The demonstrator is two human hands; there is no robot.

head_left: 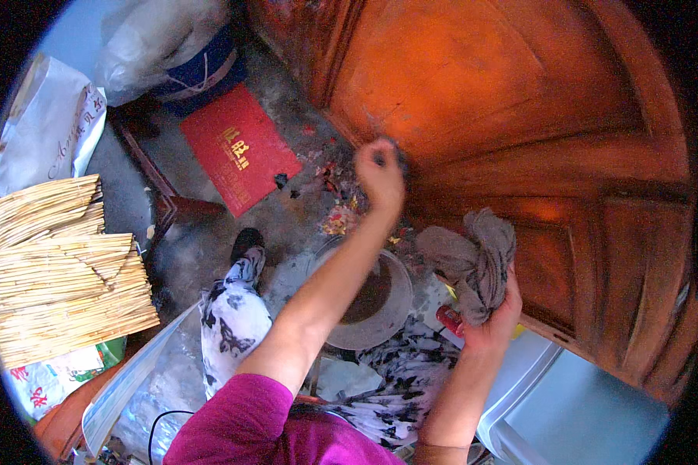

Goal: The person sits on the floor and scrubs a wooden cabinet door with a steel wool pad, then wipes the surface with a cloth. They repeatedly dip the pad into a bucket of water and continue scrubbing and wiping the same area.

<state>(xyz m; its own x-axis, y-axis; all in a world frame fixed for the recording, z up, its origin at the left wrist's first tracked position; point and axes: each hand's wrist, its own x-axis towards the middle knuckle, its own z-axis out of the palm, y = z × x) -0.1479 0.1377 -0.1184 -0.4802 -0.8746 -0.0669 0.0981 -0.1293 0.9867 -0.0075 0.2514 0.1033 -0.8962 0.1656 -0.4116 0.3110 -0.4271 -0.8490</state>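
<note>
My left hand (381,180) reaches far forward, its fingers curled beside the lower edge of an orange-brown wooden panel (434,74). Something small and dark shows at the fingertips; what it is cannot be made out. In my right hand (495,319) is a bunched grey-brown cloth (477,260), held up off the floor to the right. Close to that hand's thumb side sits a small red object (450,319), partly hidden. Between my legs, under my left forearm, stands a pale round bucket (399,298) with dark contents.
A red cardboard sheet (236,147) lies on the grey floor, with scraps (337,221) near it. Bundled thin straw-coloured sticks (66,287) are at the left, by a dark wooden frame (159,182). A pale blue plastic bin (574,403) is at lower right; a blue tub (205,74) stands behind.
</note>
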